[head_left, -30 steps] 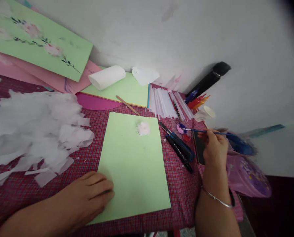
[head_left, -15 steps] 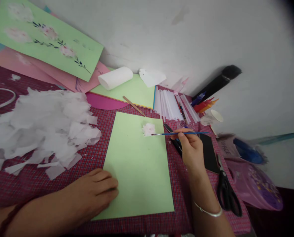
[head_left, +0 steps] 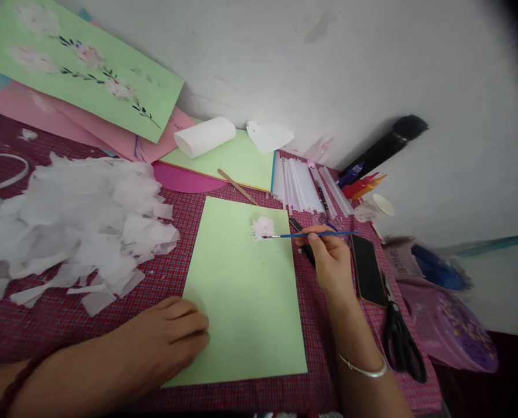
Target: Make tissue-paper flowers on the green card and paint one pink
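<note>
A light green sheet (head_left: 245,302) lies on the checked cloth, with a small whitish-pink paper flower (head_left: 263,227) near its top edge. My right hand (head_left: 331,258) pinches a thin blue paintbrush (head_left: 294,235), held almost level, its dark tip at the flower's lower edge. Flat on the sheet's lower left edge rests my left hand (head_left: 176,334), palm down, fingers lying side by side and holding nothing. To the left spreads a large pile of white tissue pieces (head_left: 85,215).
A green sheet with painted flowers (head_left: 123,104) leans at the back left. Behind are a white roll (head_left: 204,137), a wooden stick (head_left: 237,187) and white strips (head_left: 298,186). A phone (head_left: 367,270), scissors (head_left: 398,334) and a paper cup (head_left: 374,208) stand or lie right.
My right hand and the brush have shifted slightly left, the tip moving a little over the flower's edge. More of the phone shows. My left hand stays in place.
</note>
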A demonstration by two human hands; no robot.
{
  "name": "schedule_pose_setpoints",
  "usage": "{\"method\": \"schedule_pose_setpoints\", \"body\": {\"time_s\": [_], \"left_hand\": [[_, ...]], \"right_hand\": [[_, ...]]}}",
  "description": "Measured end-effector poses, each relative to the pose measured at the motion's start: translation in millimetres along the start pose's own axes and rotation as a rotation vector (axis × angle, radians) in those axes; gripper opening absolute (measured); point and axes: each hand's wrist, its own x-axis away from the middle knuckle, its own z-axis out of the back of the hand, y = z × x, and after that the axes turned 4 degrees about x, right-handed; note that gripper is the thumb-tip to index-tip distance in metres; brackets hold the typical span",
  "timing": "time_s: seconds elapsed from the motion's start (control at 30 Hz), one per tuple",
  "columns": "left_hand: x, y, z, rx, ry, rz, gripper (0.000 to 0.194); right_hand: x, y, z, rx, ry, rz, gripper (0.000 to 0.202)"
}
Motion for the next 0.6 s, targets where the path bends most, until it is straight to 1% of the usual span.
{"method": "schedule_pose_setpoints", "body": {"time_s": [0.07,0.23,0.4,0.53,0.6], "left_hand": [[0.1,0.6,1.2,0.010,-0.009,0.008,0.018],[1.4,0.1,1.3,0.015,-0.007,0.015,0.020],[2.1,-1.7,-2.2,0.022,0.000,-0.003,0.021],[3.9,-2.0,-4.0,0.010,0.012,0.008,0.022],[5.2,-2.5,-4.9,-0.012,0.022,0.018,0.023]], "right_hand": [[-0.6,-0.6,-0.7,0.030,-0.023,0.001,0.015],[2.2,-4.7,-0.4,0.127,0.004,0.070,0.016],[5.8,1.0,-2.3,0.218,-0.051,0.157,0.016],[6.7,0.4,-3.2,0.219,-0.086,0.163,0.016],[6.9,-5.5,1.3,0.195,-0.053,0.150,0.015]]}}
